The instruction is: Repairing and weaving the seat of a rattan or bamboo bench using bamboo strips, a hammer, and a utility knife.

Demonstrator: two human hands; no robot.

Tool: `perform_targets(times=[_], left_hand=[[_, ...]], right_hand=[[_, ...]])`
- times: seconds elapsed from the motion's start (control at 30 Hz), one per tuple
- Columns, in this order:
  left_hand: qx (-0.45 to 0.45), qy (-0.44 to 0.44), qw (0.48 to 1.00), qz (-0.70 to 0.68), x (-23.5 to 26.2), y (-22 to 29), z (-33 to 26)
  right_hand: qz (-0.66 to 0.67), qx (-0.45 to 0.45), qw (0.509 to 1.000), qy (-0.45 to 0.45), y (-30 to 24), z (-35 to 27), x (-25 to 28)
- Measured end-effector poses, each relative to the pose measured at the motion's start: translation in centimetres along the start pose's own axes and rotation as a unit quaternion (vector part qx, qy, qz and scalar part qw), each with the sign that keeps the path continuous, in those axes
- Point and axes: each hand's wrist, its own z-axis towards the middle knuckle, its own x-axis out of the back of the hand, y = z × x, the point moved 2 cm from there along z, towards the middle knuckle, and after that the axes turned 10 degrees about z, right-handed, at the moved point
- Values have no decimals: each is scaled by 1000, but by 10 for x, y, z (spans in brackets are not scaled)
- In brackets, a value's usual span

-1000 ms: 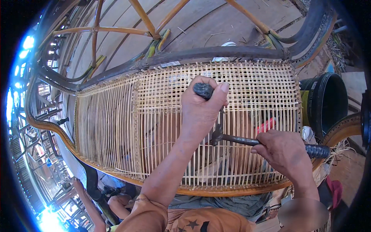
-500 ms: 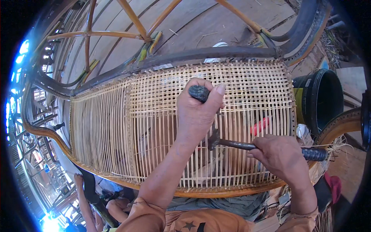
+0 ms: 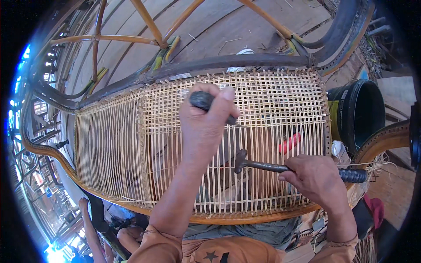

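A seat of pale cane strands [image 3: 280, 94] fills a rattan frame [image 3: 258, 219]; its far strip is woven in a close grid, and the nearer part shows mostly lengthwise strands with gaps. My left hand [image 3: 204, 118] is closed around the dark wrapped handle of an awl-like tool [image 3: 201, 101], whose thin point lies at the near edge of the woven grid. Over the open strands to the right, my right hand [image 3: 313, 175] grips a hammer [image 3: 263, 165] by its shaft, head pointing left and apart from the awl. The hammer's black grip end sticks out beyond my hand.
A red handled object [image 3: 290, 143] shows beneath the strands. To the right stands a dark bucket [image 3: 362, 114], with loose cane fibres [image 3: 379, 162] nearer. Dark bent frame poles [image 3: 228, 63] run along the far side. Another person's arm [image 3: 91, 230] is at lower left.
My left hand with the awl has moved left and tilted, bringing the thin point into sight. The hammer head now sits apart from my left hand's tool; the view has shifted slightly.
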Motion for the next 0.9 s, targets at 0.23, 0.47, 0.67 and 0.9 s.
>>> perform_targets(times=[0.23, 0.47, 0.67, 0.9], left_hand=[[33, -43, 998, 40, -34, -15, -6], [27, -61, 994, 87, -41, -24, -3], [-1, -61, 993, 100, -44, -26, -1], [3, -68, 996, 65, -44, -25, 0]], right_hand=[[-8, -4, 999, 33, 3, -3, 9], [-33, 2, 999, 24, 4, -3, 12], [-27, -23, 997, 62, 12, 8, 20], [-44, 20, 991, 127, 16, 5, 12]])
